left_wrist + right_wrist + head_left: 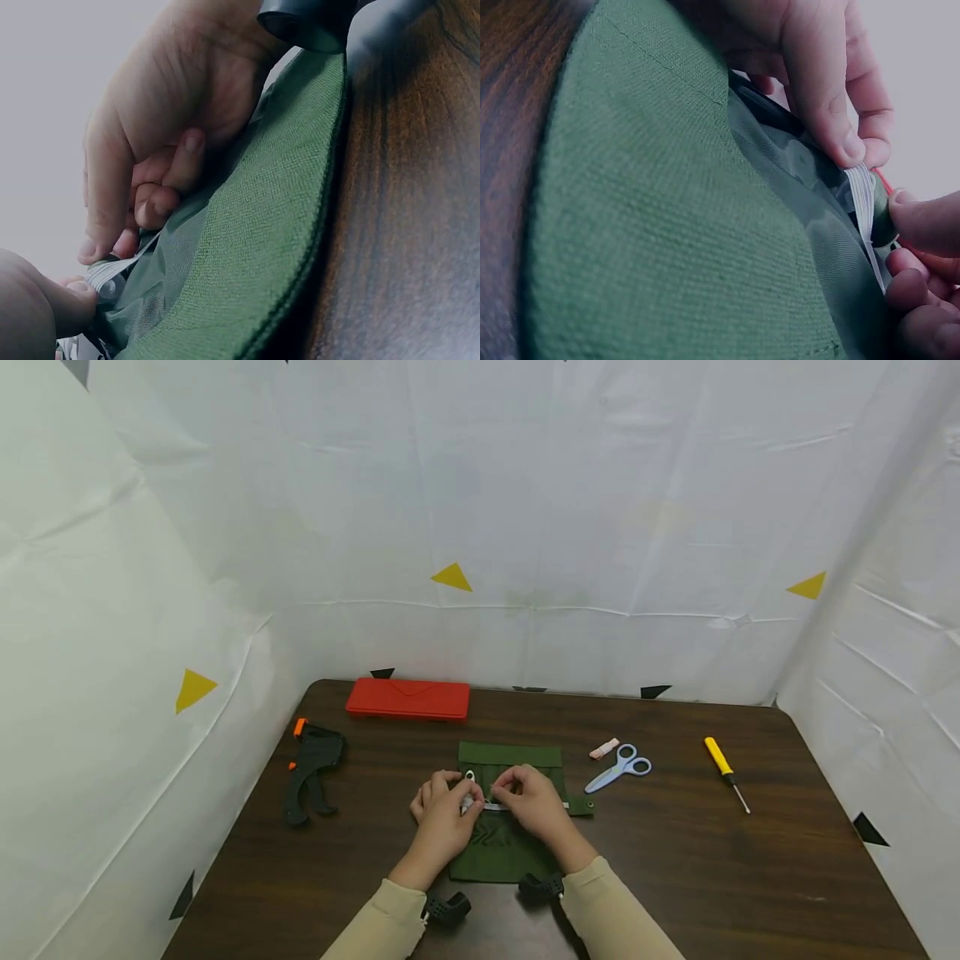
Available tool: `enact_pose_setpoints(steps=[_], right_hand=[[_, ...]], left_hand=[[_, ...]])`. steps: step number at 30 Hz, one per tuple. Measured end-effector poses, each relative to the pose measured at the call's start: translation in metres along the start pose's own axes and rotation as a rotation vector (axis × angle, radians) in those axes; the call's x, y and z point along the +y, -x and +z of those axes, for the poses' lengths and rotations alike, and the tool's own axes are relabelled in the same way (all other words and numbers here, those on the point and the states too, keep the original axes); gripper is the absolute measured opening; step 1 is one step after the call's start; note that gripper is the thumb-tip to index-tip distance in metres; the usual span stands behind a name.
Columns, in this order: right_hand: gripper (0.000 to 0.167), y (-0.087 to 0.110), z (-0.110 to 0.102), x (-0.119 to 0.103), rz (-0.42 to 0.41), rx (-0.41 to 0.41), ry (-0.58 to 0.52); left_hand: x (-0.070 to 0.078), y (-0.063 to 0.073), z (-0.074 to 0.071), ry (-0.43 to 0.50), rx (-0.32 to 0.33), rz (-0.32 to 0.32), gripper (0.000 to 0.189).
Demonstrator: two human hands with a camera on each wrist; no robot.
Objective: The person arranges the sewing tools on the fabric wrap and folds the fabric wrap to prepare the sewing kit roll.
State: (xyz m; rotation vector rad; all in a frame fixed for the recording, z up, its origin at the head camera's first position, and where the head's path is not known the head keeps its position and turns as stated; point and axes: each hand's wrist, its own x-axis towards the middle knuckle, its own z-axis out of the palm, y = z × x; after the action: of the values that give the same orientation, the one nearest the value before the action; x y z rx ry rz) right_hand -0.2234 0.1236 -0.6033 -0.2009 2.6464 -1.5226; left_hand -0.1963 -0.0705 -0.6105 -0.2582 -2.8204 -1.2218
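A white ribbed elastic strip [495, 807] lies across the middle of a green cloth tool roll [506, 860], which rests on the dark wood table [750, 877] directly before the person. The left hand [444, 817] comes over the tool roll's left edge, wrist bent inward, and pinches the strip between thumb and forefinger, the other fingers bent behind. The right hand [534, 800] arches over the tool roll's right half, knuckles high and fingers pointing inward; its thumb and curled forefinger pinch a dark green piece [883, 214] just beside the strip, though what that piece is cannot be made out. The two sets of fingertips stand close together above the roll. Both forearms, in cream sleeves [626, 914], slant in from the near side, a black wrist camera [542, 889] on the right wrist and another black camera [447, 908] on the left.

Right of the tool roll lie a small pink item [603, 748], pale blue scissors [619, 768] and, farther out, a yellow-handled screwdriver [726, 770]. Left of it sits a black clamp [315, 768] with orange parts; beyond its far left corner, a red case [408, 700].
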Motion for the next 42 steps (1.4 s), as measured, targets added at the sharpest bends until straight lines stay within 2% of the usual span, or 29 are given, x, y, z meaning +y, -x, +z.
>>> enact_pose_setpoints(steps=[6, 12, 15, 18, 24, 34, 39, 42], right_hand=[[0.009, -0.001, -0.0014, 0.0015, -0.013, -0.015, 0.018], [0.013, -0.0027, -0.0047, 0.0019, -0.095, -0.043, 0.07], [0.011, -0.0025, -0.0057, 0.0035, -0.108, -0.063, 0.052], [0.008, -0.0024, -0.0064, 0.003, -0.084, -0.087, 0.005], [0.007, -0.0041, -0.0073, 0.0018, -0.05, -0.126, -0.016], [0.012, -0.006, -0.0059, -0.0036, -0.119, -0.144, 0.153], [0.012, -0.0045, -0.0058, -0.0036, -0.104, -0.148, 0.133], [0.011, -0.0041, -0.0065, -0.0031, -0.086, -0.17, 0.108]], left_hand=[[0.0, -0.0003, -0.0003, 0.019, 0.0, -0.001, 0.016], [-0.0019, -0.0007, 0.0019, 0.032, 0.028, 0.021, 0.016], [-0.0027, -0.0009, 0.0033, 0.038, 0.038, 0.033, 0.015], [-0.0026, -0.0012, 0.0029, 0.045, 0.046, 0.038, 0.016], [-0.0018, -0.001, 0.0005, 0.026, 0.013, 0.021, 0.016], [-0.0036, 0.0001, 0.0, 0.026, -0.018, 0.033, 0.016], [-0.0062, -0.0011, -0.0033, 0.067, -0.036, 0.017, 0.003], [-0.008, -0.0009, -0.0063, 0.078, -0.048, 0.004, 0.006]])
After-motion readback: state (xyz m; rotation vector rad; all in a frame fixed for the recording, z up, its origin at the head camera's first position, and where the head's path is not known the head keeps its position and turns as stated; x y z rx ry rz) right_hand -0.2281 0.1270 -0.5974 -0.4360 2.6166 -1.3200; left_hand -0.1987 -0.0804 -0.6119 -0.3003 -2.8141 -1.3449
